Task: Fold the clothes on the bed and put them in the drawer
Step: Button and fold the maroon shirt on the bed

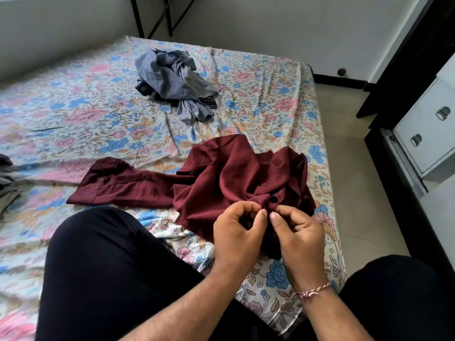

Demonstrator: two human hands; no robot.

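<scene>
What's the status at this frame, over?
Left hand and right hand both pinching the maroon shirt near its buttons. Shirt crumpled, unfolded. Grey clothes pile waiting up the bed. Nothing obstructing.

Black trousers (105, 279), pink thread wristband (314, 291)

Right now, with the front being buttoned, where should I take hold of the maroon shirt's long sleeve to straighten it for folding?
Probably at the cuff end of the sleeve, coming from the left side of the bed. The sleeve lies stretched flat to the left of the bunched maroon shirt, its end free and uncovered. Both hands, left and right, pinch the button placket, so one must let go first.
</scene>
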